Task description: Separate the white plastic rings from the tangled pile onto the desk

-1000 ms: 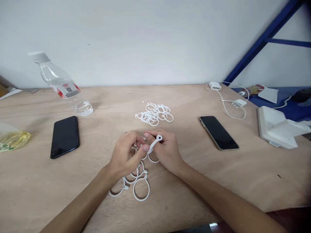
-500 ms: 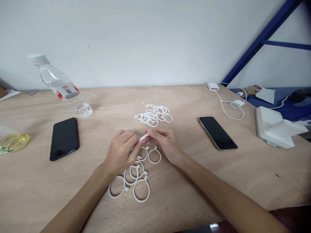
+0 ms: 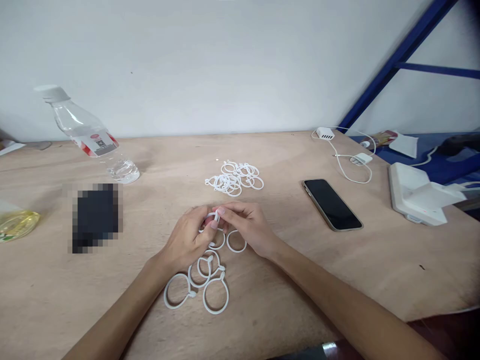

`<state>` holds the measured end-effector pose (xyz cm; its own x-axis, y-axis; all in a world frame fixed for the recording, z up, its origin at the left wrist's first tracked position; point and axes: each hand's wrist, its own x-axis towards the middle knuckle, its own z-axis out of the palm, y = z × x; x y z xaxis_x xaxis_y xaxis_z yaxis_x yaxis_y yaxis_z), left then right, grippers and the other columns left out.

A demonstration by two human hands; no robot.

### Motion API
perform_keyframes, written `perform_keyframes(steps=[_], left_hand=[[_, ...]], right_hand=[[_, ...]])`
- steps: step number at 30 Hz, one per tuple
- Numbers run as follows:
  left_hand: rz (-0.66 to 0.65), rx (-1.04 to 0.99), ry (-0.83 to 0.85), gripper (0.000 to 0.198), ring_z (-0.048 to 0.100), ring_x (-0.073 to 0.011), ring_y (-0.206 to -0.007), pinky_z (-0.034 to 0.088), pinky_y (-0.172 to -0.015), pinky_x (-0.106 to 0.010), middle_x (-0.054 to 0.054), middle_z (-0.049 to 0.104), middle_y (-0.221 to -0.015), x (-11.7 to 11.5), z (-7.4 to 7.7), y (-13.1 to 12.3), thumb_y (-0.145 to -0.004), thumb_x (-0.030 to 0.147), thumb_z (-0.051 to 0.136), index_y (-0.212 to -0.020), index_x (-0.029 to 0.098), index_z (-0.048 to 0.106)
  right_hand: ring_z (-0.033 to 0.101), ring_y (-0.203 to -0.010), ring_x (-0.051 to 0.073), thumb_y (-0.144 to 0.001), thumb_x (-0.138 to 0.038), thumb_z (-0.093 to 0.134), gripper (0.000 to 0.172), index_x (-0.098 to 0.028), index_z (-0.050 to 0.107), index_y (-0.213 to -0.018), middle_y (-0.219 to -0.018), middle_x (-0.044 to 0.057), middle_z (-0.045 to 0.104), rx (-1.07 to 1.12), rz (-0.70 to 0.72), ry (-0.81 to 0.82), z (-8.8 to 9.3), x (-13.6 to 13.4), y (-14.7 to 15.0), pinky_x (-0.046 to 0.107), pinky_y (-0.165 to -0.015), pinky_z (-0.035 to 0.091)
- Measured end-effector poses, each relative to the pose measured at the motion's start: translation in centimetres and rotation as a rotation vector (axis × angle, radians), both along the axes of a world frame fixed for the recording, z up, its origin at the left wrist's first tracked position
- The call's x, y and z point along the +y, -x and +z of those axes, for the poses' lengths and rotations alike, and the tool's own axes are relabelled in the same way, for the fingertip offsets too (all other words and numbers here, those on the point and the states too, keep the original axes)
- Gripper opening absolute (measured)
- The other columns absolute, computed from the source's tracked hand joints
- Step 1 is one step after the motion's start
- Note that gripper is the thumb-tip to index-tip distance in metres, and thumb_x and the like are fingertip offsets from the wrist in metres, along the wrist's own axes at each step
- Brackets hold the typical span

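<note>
The left hand (image 3: pixel 189 235) and the right hand (image 3: pixel 249 225) are bare, the skin uncovered over the knuckles and past the wrists. The left forearm (image 3: pixel 131 290) and the right forearm (image 3: pixel 330 295) are bare too, right down to where the view cuts them off. Both forearms are slim and smooth, narrowest just behind the hands and widening steadily along their length. The hands are lean, with slender fingers. The left thumb (image 3: pixel 205 237) has a rounded tip; the right thumb (image 3: pixel 229 216) looks straight and fairly long. Nails seem short, though they are too small to judge well.
</note>
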<state>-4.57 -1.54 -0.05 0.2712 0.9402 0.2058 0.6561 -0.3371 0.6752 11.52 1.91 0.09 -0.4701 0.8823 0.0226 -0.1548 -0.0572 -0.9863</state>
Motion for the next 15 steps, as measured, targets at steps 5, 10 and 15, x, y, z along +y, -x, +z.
perform_keyframes(steps=[5, 10, 15], left_hand=[[0.036, 0.035, -0.003, 0.055, 0.050, -0.0179, -0.063, 0.042, -0.063, -0.031, -0.005, 0.058, -0.067, -0.2, -0.2, -0.1, -0.090, 0.058, 0.023, -0.070, 0.017, 0.054], [0.055, 0.091, -0.064, 0.050, 0.050, -0.0183, -0.064, 0.042, -0.062, -0.033, -0.004, 0.056, -0.067, 0.1, -0.8, 0.0, -0.091, 0.052, 0.025, -0.074, 0.017, 0.056], [0.090, 0.189, -0.179, 0.027, 0.054, -0.0228, -0.093, 0.046, -0.082, -0.037, -0.007, 0.057, -0.097, 0.4, -1.4, 0.3, -0.081, 0.040, 0.056, -0.097, 0.019, 0.063]], right_hand=[[0.050, -0.050, 0.008, -0.079, -0.039, 0.063, 0.029, -0.016, 0.066, -0.062, -0.054, -0.003, 0.056, -0.058, -0.023, -0.028, 0.5, -0.3, -0.1, 0.023, -0.052, 0.042], [0.049, -0.049, 0.009, -0.082, -0.039, 0.058, 0.030, -0.016, 0.064, -0.065, -0.053, -0.003, 0.053, -0.168, 0.004, -0.120, 0.3, 0.5, -0.8, 0.023, -0.051, 0.040], [0.058, -0.071, 0.015, -0.083, -0.031, 0.058, 0.023, -0.019, 0.069, -0.099, -0.082, 0.004, 0.064, -0.645, -0.307, -0.575, -1.3, 2.8, -2.2, 0.029, -0.069, 0.046]])
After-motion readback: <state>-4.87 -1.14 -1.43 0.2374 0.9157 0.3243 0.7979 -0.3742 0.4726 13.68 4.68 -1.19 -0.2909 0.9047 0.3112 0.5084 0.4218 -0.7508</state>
